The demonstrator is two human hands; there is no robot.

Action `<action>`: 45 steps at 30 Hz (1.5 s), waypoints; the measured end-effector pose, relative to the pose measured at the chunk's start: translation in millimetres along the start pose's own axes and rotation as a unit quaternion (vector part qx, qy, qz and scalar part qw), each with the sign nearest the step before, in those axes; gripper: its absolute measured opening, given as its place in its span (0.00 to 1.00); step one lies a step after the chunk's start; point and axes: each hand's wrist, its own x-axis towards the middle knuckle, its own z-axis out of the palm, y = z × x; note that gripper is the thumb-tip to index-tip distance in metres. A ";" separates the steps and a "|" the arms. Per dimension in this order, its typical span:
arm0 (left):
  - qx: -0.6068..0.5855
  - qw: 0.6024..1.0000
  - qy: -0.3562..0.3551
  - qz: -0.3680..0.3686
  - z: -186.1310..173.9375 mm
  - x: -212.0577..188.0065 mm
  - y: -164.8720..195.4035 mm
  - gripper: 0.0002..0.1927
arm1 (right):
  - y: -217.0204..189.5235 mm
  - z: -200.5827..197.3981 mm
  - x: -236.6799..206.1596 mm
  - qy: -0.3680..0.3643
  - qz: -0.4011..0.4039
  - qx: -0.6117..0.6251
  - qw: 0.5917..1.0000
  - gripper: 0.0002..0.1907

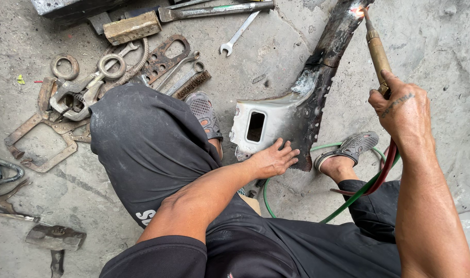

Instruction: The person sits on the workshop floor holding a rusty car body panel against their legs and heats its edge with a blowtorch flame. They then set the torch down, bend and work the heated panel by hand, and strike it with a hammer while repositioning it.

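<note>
right hand (402, 110): fingers wrapped tight round the brass torch (377, 51) handle, right side of the scene; thumb on top.
torch: angled far and slightly left; tip at the far end of the metal panel (297, 108), small flame (357, 10) lit right on the panel surface.
hoses: red hose (387, 167) and green hose (348, 201) drop from under the right hand, loop across the concrete floor (441, 41) near the right foot, green one curving back under the legs.
left hand (273, 158): flat, fingers spread, palm pressing on the near edge of the panel. Not gripping anything.
metal panel: long bent sheet piece lying on the floor, centre to far right. Near end pale with a rectangular cut-out, far end dark and scorched. Sits between the two feet.
stance: person squatting, dark trousers, grey sandals (204, 113), one either side of the panel.
left clutter: rusty clamps and rings (65, 67), wire brush (191, 85), flat bracket plates, piled far left, well apart from the panel.
far edge: open-end spanner (238, 34), brick-like block (132, 28), long steel bar (214, 10).
near left: hammer (55, 238) lying on the floor, well apart from both hands.
</note>
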 end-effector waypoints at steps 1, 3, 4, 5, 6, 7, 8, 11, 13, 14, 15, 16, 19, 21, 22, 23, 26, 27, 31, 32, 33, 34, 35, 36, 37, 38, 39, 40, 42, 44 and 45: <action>0.001 1.000 0.002 -0.001 -0.1 0.1 0.2 0.26 | -0.2 0.6 0.7 -0.001 -0.003 0.000 1.000 0.27; 0.003 1.000 0.003 -0.001 -0.2 0.6 0.2 0.26 | -0.8 1.5 2.4 -0.003 -0.009 -0.001 1.000 0.27; 0.004 1.000 0.001 0.000 -0.4 0.6 0.4 0.26 | -1.5 1.9 2.7 -0.006 -0.009 0.002 1.000 0.27; 0.004 1.000 -0.001 0.000 -0.7 0.6 0.3 0.26 | -2.0 2.0 3.2 -0.008 -0.008 0.005 1.000 0.27; 0.005 1.000 0.001 -0.001 -1.0 0.5 0.4 0.26 | -2.6 2.0 3.7 -0.011 -0.007 0.007 1.000 0.27; 0.006 1.000 0.002 -0.002 -1.4 0.6 0.5 0.26 | -3.2 1.9 4.6 -0.005 -0.021 0.000 1.000 0.26; 0.007 1.000 0.003 -0.002 -1.8 0.4 0.8 0.26 | -4.0 2.1 5.1 0.000 -0.034 -0.008 0.999 0.25; 0.015 1.000 -0.001 0.000 -3.1 1.0 0.9 0.26 | -6.7 2.6 9.9 -0.006 -0.036 -0.025 0.999 0.26; 0.016 1.000 0.001 -0.001 -4.0 1.1 1.3 0.26 | -9.0 3.5 13.5 -0.013 -0.033 -0.029 0.999 0.27; 0.017 1.000 0.002 -0.002 -4.3 1.3 1.4 0.26 | -10.2 3.8 15.4 -0.012 -0.035 -0.029 0.999 0.27; 0.017 1.000 0.000 -0.002 -4.6 1.8 1.3 0.26 | -11.2 3.7 17.7 -0.012 -0.038 -0.029 0.999 0.27; 0.017 1.000 -0.003 -0.002 -4.9 1.8 1.6 0.26 | -12.5 3.6 19.3 -0.017 -0.034 -0.032 0.999 0.27; 0.027 1.000 -0.007 -0.002 -5.6 2.8 2.1 0.26 | -16.2 1.7 25.1 -0.033 -0.022 -0.038 0.998 0.28; 0.032 0.999 -0.007 -0.001 -5.8 3.3 2.8 0.26 | -19.2 0.3 27.9 -0.043 -0.010 -0.037 0.998 0.28; 0.033 0.999 -0.007 -0.001 -5.7 3.6 2.6 0.26 | -20.6 -0.8 30.0 -0.041 -0.016 -0.043 0.998 0.28; 0.034 0.999 -0.007 0.000 -5.8 4.1 2.9 0.26 | -21.5 -2.2 31.8 -0.040 -0.021 -0.048 0.998 0.27; 0.041 0.999 -0.016 0.004 -5.8 5.0 3.6 0.26 | -24.3 -4.7 37.0 -0.049 -0.019 -0.057 0.997 0.28; 0.039 0.999 -0.015 0.002 -5.8 5.5 3.8 0.26 | -24.8 -5.3 38.7 -0.055 -0.015 -0.060 0.997 0.29; 0.035 0.999 -0.011 0.001 -5.2 6.4 4.0 0.26 | -25.7 -3.8 42.7 -0.057 -0.019 -0.070 0.996 0.27; 0.032 0.999 -0.011 0.000 -5.0 6.0 4.7 0.26 | -25.6 -2.7 42.5 -0.052 -0.032 -0.076 0.995 0.26; 0.031 0.999 -0.009 -0.001 -4.8 6.1 4.7 0.26 | -25.1 -1.7 42.7 -0.046 -0.044 -0.082 0.995 0.26; 0.029 1.000 -0.008 -0.002 -4.6 6.3 4.7 0.26 | -24.6 -0.6 43.0 -0.052 -0.034 -0.081 0.995 0.26; 0.027 1.000 -0.007 -0.003 -4.5 6.5 4.8 0.26 | -24.2 0.7 43.6 -0.058 -0.023 -0.080 0.995 0.26; 0.028 1.000 -0.008 -0.002 -4.3 6.3 4.6 0.26 | -23.9 2.2 44.2 -0.063 -0.013 -0.078 0.995 0.26; 0.028 1.000 -0.008 -0.001 -4.3 6.4 4.6 0.26 | -23.1 3.1 44.8 -0.061 -0.019 -0.080 0.995 0.26; 0.028 1.000 -0.009 -0.001 -4.4 6.3 4.7 0.26 | -22.3 4.0 45.4 -0.060 -0.025 -0.081 0.995 0.26; 0.027 1.000 -0.011 0.000 -4.7 6.5 4.4 0.26 | -21.4 4.9 46.4 -0.058 -0.030 -0.083 0.994 0.26; 0.025 1.000 -0.012 0.000 -5.0 6.2 4.6 0.26 | -20.9 5.9 47.1 -0.057 -0.035 -0.087 0.994 0.26; 0.020 1.000 -0.016 -0.001 -6.1 6.0 4.7 0.26 | -20.0 7.8 49.3 -0.055 -0.043 -0.094 0.993 0.26; 0.014 1.000 -0.018 -0.001 -7.5 6.1 4.8 0.26 | -19.6 9.9 50.6 -0.061 -0.035 -0.093 0.993 0.26; 0.014 1.000 -0.021 0.000 -8.3 6.3 4.7 0.26 | -19.3 10.8 51.0 -0.064 -0.031 -0.091 0.993 0.26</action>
